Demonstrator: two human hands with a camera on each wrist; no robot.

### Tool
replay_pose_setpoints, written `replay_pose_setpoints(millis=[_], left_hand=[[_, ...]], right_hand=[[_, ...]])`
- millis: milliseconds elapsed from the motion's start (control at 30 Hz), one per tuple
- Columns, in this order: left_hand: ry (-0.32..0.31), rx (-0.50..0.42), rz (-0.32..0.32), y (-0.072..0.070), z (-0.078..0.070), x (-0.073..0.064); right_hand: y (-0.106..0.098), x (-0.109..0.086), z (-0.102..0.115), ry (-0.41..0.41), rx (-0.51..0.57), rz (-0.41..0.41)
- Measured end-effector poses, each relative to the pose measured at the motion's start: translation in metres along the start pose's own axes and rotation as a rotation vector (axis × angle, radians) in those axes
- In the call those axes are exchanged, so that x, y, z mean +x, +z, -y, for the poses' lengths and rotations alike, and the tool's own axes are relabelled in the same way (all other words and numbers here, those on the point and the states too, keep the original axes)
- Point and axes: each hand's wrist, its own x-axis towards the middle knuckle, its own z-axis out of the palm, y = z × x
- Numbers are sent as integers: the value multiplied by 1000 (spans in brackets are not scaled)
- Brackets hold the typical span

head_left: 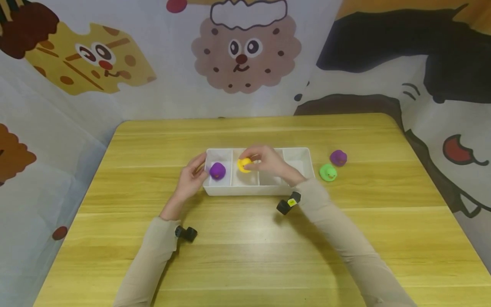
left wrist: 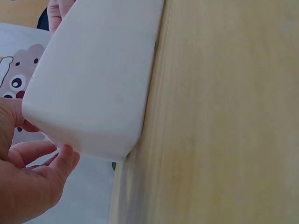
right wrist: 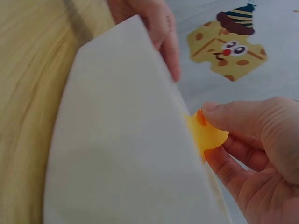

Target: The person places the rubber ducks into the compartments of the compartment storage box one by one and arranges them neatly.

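A white divided tray lies lengthwise across the wooden table. Its left end is held by my left hand, with the thumb at the rim and curled fingertips against the outer end wall. A purple rubber duck sits in the leftmost compartment. Between thumb and fingers, my right hand pinches a yellow rubber duck over the second compartment from the left. In the right wrist view the yellow duck is partly hidden behind the tray wall.
Right of the tray, a green rubber duck and another purple duck stand on the table. A cloth with cartoon prints hangs behind the far table edge. Small black cameras are strapped to both wrists.
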Motion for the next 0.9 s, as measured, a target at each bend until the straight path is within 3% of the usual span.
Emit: replay_pose_setpoints(millis=[100,167,633,900], left_hand=[[-4,3,-1,0,0,1],[8,6,-3,-1,8,2],[7,19,3,-2,7,2],[9,30,2,-2,8,2]], right_hand=[[5,0,-2,-10,-46,5],[8,0,-3,-19,-90,7],[23,6,0,-1,-439,78],[28,6,3,-8,-502,90]])
